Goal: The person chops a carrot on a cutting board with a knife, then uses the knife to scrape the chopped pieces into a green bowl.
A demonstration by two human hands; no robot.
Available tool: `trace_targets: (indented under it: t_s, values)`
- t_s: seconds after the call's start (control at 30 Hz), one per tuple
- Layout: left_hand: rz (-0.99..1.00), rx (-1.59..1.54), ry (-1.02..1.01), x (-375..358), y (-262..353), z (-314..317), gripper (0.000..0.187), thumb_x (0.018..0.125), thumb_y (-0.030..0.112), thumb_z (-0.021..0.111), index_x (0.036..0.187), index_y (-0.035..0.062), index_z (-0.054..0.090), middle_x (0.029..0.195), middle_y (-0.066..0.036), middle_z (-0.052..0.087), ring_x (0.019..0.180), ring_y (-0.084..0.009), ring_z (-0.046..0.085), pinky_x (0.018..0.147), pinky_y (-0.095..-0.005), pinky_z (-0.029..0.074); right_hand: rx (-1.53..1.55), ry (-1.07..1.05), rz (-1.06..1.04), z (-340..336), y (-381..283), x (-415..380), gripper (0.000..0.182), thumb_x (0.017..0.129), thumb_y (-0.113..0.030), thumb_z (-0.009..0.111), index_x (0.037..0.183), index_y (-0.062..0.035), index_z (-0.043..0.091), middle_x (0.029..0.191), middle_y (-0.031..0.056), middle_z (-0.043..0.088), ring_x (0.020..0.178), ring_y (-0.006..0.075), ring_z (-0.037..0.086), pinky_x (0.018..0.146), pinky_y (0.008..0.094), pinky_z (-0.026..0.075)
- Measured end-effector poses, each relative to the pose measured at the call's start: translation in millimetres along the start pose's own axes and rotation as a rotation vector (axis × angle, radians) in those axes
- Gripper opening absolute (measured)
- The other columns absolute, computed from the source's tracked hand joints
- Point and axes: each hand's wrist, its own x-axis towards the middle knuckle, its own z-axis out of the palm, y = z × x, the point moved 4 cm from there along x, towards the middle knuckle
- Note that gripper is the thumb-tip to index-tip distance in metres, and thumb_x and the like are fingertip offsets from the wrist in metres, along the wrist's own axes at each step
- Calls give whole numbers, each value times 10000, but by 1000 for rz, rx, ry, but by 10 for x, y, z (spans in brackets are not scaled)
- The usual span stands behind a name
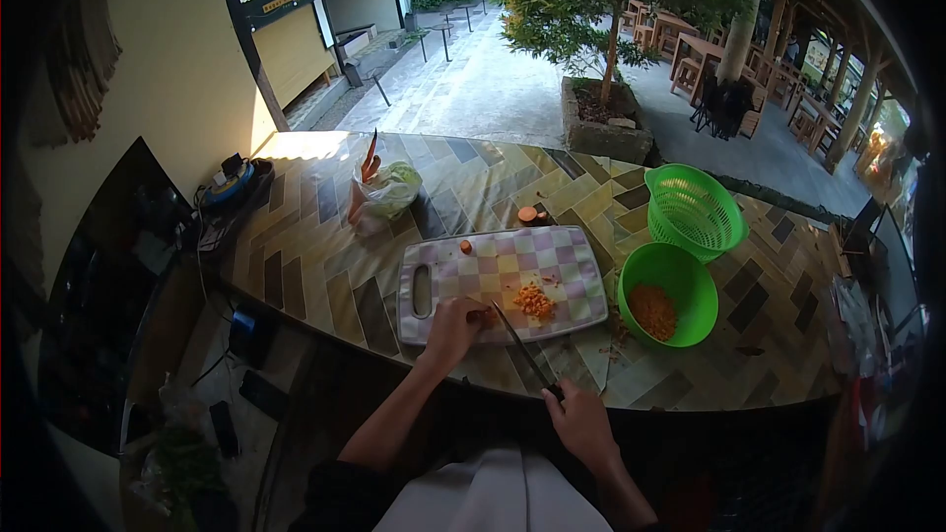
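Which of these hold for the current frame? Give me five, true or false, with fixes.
1. The right hand holds a knife. True.
2. The left hand is inside the bowl. False: it is at the chopping board.
3. Orange dice lie on the chopping board. True.
4. The colander is red. False: it is green.
5. The bowl sits to the right of the chopping board. True.
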Motion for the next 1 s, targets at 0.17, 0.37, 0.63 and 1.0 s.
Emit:
trace_targets:
  t_s: [0.17,0.37,0.63,1.0]
  values:
    - [-32,-9,35,1,-70,5,179,724,-20,710,899,-21,747,852,-217,705,799,-329,696,749,-353,538,28,21,24,-29,-7,31,333,984,-284,553,918,42,575,725,263,620,747,462,617,648,516,459]
    - [-36,7,88,-55,-130,65,160,719,-16,729,873,11,765,845,-180,702,792,-325,689,739,-359,531,-21,37,-8,77,-52,-3,310,1003,-278,516,931,22,536,706,262,605,718,477,601,625,543,441]
    - [-70,44,131,-112,-192,103,132,740,32,761,870,44,777,828,-171,685,757,-310,675,709,-361,522,-140,9,-17,146,-137,-17,316,1016,-304,473,948,2,519,676,246,627,674,446,642,621,539,494]
    - [-192,56,94,-107,-178,70,120,761,98,757,876,71,783,810,-192,694,731,-317,691,704,-373,535,-266,-119,-45,65,-235,114,288,1022,-290,471,960,-9,480,667,242,615,670,444,631,591,528,488]
